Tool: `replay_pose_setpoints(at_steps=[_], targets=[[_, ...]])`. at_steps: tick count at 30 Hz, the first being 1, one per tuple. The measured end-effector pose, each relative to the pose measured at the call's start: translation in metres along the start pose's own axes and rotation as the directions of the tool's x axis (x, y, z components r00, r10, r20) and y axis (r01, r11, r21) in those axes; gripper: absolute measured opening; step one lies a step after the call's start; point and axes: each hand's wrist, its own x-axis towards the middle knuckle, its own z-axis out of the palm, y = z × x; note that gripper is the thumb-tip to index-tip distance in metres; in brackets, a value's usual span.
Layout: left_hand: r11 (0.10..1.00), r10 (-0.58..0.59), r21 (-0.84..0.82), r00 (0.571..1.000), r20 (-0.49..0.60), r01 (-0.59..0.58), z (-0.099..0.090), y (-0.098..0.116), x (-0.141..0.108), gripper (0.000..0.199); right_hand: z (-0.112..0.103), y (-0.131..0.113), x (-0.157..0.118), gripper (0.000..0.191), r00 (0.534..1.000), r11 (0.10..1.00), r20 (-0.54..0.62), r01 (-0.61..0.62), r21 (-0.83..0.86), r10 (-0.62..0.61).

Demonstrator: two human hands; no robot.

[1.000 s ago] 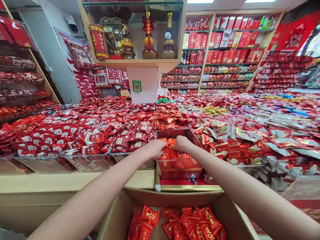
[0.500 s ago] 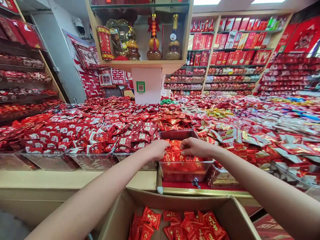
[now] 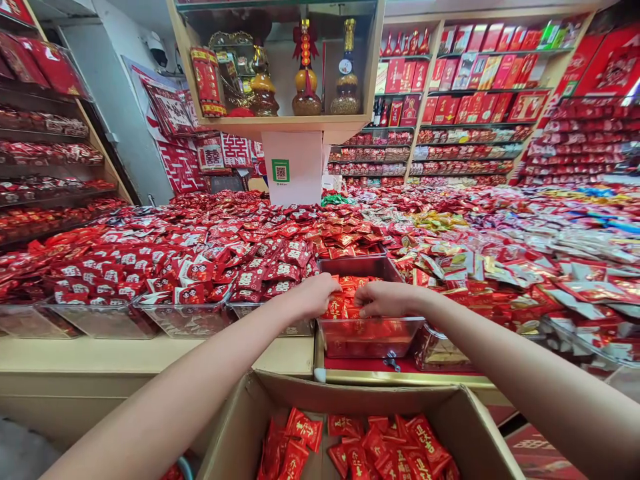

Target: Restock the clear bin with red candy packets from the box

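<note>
Small red candy packets [image 3: 336, 308] with gold lettering lie in a clear plastic bin [image 3: 370, 340] at the middle of the counter. My left hand [image 3: 319, 295] reaches over the bin's left side, fingers curled and pinched at the packets. From the right, my right hand [image 3: 384, 299] bends down into the bin with its fingers closed on packets; its fingertips are partly hidden. Below both arms stands an open cardboard box [image 3: 380, 395], with more of the same red packets [image 3: 357, 460] on its floor.
Bins of dark red packets [image 3: 267, 277] line the counter on the left. Mixed packets [image 3: 480, 280] are heaped on the right. A black clip [image 3: 391, 361] hangs before the middle bin. A glass cabinet with bottles [image 3: 306, 93] stands above a white post [image 3: 295, 150].
My right hand has shifted a little left and lower into the packets, and its fingers have curled in more. My left hand stays nearly in place.
</note>
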Motion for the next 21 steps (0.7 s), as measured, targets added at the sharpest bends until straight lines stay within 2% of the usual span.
replay_pose_setpoints(at_steps=[4, 9, 13, 16, 18, 21], targets=[[0.999, 0.026, -0.037, 0.999, 0.026, -0.025, -0.005, 0.007, -0.002, 0.023, 0.003, -0.005, 0.003, 0.005, 0.996, 0.986, -0.087, -0.021, -0.164, 0.006], [0.996, 0.0, -0.087, 1.0, 0.028, 0.002, -0.004, 0.01, -0.005, 0.022, 0.006, -0.008, 0.006, 0.005, 0.989, 0.997, -0.145, -0.019, -0.075, 0.008], [0.987, 0.015, -0.159, 1.0, 0.024, -0.011, -0.001, 0.004, -0.003, 0.03, 0.013, -0.004, 0.01, 0.005, 0.959, 0.993, -0.269, -0.113, -0.048, 0.096], [0.98, 0.024, -0.2, 0.999, 0.047, -0.015, -0.001, 0.003, 0.002, 0.028, 0.016, -0.004, 0.012, 0.006, 0.941, 0.995, -0.331, -0.089, -0.043, 0.07], [0.977, 0.011, -0.214, 0.998, 0.058, 0.002, -0.001, 0.004, 0.004, 0.024, 0.016, -0.004, 0.011, 0.009, 0.94, 0.998, -0.336, -0.062, -0.02, 0.051], [0.971, 0.002, -0.237, 0.998, 0.065, 0.014, 0.001, 0.005, 0.007, 0.013, 0.012, -0.001, 0.007, 0.014, 0.969, 1.0, -0.245, -0.018, 0.01, 0.02]])
